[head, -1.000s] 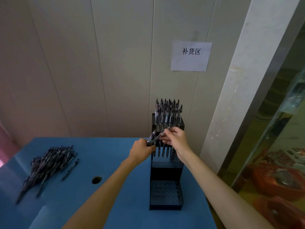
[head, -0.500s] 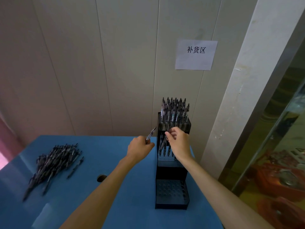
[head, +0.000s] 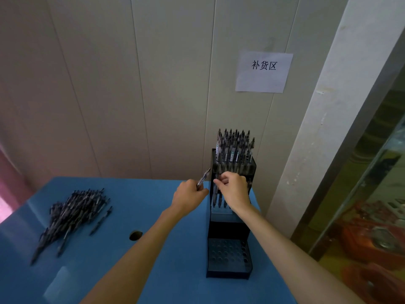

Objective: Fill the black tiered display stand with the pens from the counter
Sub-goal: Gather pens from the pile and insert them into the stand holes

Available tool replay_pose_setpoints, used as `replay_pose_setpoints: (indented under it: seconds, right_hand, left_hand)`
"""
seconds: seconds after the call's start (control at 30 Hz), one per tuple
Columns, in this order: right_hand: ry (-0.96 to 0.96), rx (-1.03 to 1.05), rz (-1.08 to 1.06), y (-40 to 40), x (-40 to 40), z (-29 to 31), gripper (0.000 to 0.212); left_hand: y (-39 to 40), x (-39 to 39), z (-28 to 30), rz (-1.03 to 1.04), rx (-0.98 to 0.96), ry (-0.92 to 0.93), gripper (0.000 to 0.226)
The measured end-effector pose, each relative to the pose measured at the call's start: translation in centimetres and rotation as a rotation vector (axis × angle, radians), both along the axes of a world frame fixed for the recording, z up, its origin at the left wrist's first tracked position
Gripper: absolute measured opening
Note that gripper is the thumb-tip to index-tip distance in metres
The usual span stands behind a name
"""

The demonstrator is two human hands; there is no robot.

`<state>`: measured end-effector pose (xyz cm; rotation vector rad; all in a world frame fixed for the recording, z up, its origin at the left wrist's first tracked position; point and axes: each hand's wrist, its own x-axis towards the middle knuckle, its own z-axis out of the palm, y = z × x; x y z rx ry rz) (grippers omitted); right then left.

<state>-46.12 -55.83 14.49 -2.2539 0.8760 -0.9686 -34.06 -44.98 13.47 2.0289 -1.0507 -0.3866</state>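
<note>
The black tiered display stand (head: 229,229) stands at the right of the blue counter (head: 153,216), against the wall. Its top tier is packed with upright pens (head: 234,148). A few pens stand in the middle tier. The bottom tier (head: 228,255) shows bare holes. My left hand (head: 188,197) grips a pen (head: 203,176) just left of the stand, its end pointing up. My right hand (head: 234,190) is at the middle tier and pinches the top of a pen there. A heap of loose pens (head: 70,216) lies on the counter's left side.
A round cable hole (head: 135,235) sits in the counter between the heap and the stand. A paper sign (head: 264,72) hangs on the panelled wall above the stand. Past the counter's right edge are a white pillar (head: 341,106) and a glass case with red items.
My hands have drawn apart: the left one now holds a single pen beside the stand, and the right one has lowered a pen into the middle tier. The view has shifted slightly.
</note>
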Motion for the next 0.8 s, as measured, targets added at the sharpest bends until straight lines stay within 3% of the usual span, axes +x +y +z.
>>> replay_pose_setpoints:
  seconds: [0.17, 0.33, 0.47, 0.6, 0.8]
  right_hand:
    - [0.150, 0.031, 0.007, -0.1, -0.5, -1.9, 0.021]
    - [0.233, 0.077, 0.018, -0.1, -0.8, -2.1, 0.012]
    - [0.089, 0.246, 0.064, -0.1, -1.3, -0.5, 0.006]
    - [-0.184, 0.654, 0.267, 0.7, -1.9, 2.1, 0.010]
    - [-0.192, 0.708, 0.335, 1.3, -2.6, 2.3, 0.011]
  left_hand:
    - [-0.2, -0.3, -0.2, -0.017, -0.006, 0.006, 0.038]
    - [-0.4, -0.5, -0.3, -0.014, -0.002, -0.005, 0.040]
    - [-0.9, -0.7, -0.4, -0.023, 0.021, -0.009, 0.042]
    - [-1.5, -1.1, -0.2, -0.052, 0.037, -0.009, 0.040]
    - [-1.6, -1.8, 0.1, -0.048, 0.041, -0.049, 0.044]
